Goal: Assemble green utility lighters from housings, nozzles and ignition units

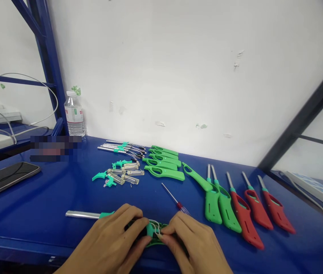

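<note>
Nearest us, at the front of the blue surface (50,205), is the opened lighter (150,230), lying crosswise between our hands with its metal tube (83,215) pointing left. Our left hand (121,236) has its grip closed over the body; our right hand (192,239) pinches the other end where white wires (155,227) loop, though we cannot tell whether its grip is on wire or rim. We judge the body light and stiff, the tube smooth and apt to slip, the wires soft and easily torn; the shell's sides seem the safest hold, fingertips only for the wires. Just beyond lies a screwdriver (181,206), with red lighters (245,220) and green lighters (213,205) to its right. Farther back are clear tanks (133,172), teal triggers (99,176), green shells (164,173) and wired rods (116,150). The phone (9,179), at far left, shows no brand. By the wall (164,76) stands a bottle (74,99); its red, white and green label (74,114) is too small for us to read.
</note>
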Action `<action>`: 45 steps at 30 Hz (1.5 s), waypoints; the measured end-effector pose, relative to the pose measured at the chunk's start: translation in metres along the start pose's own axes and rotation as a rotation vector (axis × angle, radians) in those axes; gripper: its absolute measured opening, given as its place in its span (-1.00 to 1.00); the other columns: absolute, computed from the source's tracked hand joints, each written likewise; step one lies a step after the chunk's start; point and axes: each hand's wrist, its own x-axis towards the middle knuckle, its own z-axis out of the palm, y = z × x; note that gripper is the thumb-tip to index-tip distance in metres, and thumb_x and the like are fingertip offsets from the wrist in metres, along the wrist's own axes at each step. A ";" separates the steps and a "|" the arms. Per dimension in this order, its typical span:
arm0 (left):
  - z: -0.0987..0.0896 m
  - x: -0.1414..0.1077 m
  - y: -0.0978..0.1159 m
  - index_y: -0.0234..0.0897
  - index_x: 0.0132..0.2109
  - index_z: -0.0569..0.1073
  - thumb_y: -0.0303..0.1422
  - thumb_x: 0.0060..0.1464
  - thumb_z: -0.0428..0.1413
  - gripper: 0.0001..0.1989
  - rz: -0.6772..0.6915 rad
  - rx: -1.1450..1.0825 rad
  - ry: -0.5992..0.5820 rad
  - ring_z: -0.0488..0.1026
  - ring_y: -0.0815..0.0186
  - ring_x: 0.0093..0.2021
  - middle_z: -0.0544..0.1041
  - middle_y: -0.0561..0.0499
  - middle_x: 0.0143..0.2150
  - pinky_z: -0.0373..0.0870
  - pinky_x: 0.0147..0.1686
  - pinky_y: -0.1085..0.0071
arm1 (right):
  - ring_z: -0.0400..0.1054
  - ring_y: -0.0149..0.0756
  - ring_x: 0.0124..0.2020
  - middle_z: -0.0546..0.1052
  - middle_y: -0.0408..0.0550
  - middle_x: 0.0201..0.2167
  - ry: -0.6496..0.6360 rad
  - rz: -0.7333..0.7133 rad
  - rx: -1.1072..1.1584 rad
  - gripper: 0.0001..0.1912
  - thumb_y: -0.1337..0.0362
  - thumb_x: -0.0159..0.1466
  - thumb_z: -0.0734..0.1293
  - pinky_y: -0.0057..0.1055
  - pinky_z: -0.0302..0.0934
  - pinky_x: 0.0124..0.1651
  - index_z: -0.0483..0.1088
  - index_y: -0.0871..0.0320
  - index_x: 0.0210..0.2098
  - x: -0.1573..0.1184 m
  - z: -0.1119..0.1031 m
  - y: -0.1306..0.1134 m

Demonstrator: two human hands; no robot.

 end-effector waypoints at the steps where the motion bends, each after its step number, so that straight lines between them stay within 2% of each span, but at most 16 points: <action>1: 0.000 0.000 0.000 -0.14 -0.08 0.49 -0.47 0.47 -0.09 -0.73 0.000 0.003 0.002 0.66 0.17 -0.23 0.67 0.01 -0.17 0.68 -0.32 0.32 | 0.58 -0.32 -0.35 0.60 -0.19 -0.31 0.004 -0.002 -0.002 -0.73 0.16 0.66 0.21 -0.41 0.28 -0.32 0.42 0.03 -0.18 0.000 0.000 0.000; 9: 0.002 -0.005 -0.003 -0.16 -0.03 0.49 -0.48 0.44 -0.02 -0.80 0.003 0.028 -0.040 0.66 0.19 -0.18 0.66 -0.01 -0.11 0.70 -0.19 0.32 | 0.57 -0.31 -0.34 0.59 -0.19 -0.33 -0.001 0.005 -0.005 -0.72 0.14 0.65 0.23 -0.41 0.27 -0.31 0.42 0.02 -0.19 0.000 0.002 -0.001; 17: -0.001 -0.002 0.000 -0.16 -0.04 0.48 -0.50 0.45 -0.06 -0.77 0.015 0.026 0.003 0.66 0.22 -0.22 0.65 0.01 -0.14 0.67 -0.27 0.37 | 0.54 -0.35 -0.36 0.60 -0.18 -0.32 0.003 0.001 0.048 -0.71 0.16 0.62 0.30 -0.44 0.28 -0.31 0.49 0.03 -0.25 0.003 -0.003 -0.005; 20: -0.001 -0.003 0.000 -0.15 0.00 0.47 -0.48 0.44 -0.03 -0.79 0.002 0.024 0.010 0.66 0.23 -0.21 0.64 0.02 -0.12 0.66 -0.26 0.39 | 0.53 -0.37 -0.39 0.60 -0.17 -0.35 0.024 -0.013 0.049 -0.64 0.12 0.63 0.27 -0.45 0.29 -0.34 0.51 0.05 -0.28 0.005 -0.004 -0.007; 24: -0.001 -0.002 -0.002 -0.15 -0.06 0.45 -0.50 0.42 -0.04 -0.79 -0.002 0.007 -0.005 0.65 0.22 -0.25 0.63 0.02 -0.16 0.65 -0.29 0.37 | 0.52 -0.38 -0.43 0.60 -0.16 -0.37 0.055 -0.039 0.037 -0.56 0.07 0.65 0.22 -0.46 0.30 -0.35 0.53 0.06 -0.30 0.006 -0.004 -0.007; 29: -0.001 -0.002 -0.002 -0.14 -0.04 0.44 -0.51 0.40 -0.01 -0.81 -0.015 -0.012 -0.039 0.65 0.21 -0.23 0.61 0.02 -0.14 0.66 -0.29 0.35 | 0.53 -0.38 -0.40 0.60 -0.18 -0.34 0.030 -0.028 0.029 -0.67 0.14 0.62 0.28 -0.45 0.30 -0.32 0.53 0.04 -0.26 0.003 -0.004 -0.006; 36: -0.004 -0.003 -0.002 -0.15 -0.05 0.46 -0.51 0.39 -0.02 -0.80 -0.006 -0.007 -0.022 0.65 0.21 -0.23 0.61 -0.01 -0.14 0.66 -0.30 0.36 | 0.53 -0.36 -0.34 0.60 -0.19 -0.29 0.000 0.001 0.052 -0.85 0.26 0.53 0.38 -0.45 0.29 -0.28 0.56 0.02 -0.20 0.002 -0.002 -0.004; 40: -0.004 -0.002 -0.001 -0.15 -0.05 0.47 -0.52 0.37 0.00 -0.80 -0.016 -0.023 -0.050 0.64 0.20 -0.23 0.60 -0.01 -0.14 0.67 -0.29 0.35 | 0.54 -0.34 -0.32 0.60 -0.19 -0.29 -0.002 0.029 0.083 -0.89 0.31 0.51 0.39 -0.45 0.31 -0.27 0.56 0.02 -0.17 0.001 -0.002 -0.004; 45: -0.003 -0.002 -0.001 -0.14 -0.02 0.48 -0.51 0.36 0.04 -0.80 -0.033 -0.031 -0.077 0.65 0.18 -0.20 0.60 -0.02 -0.10 0.68 -0.28 0.34 | 0.55 -0.34 -0.31 0.62 -0.20 -0.29 0.019 0.089 0.113 -0.82 0.35 0.55 0.32 -0.46 0.35 -0.21 0.54 0.00 -0.17 0.001 -0.001 -0.002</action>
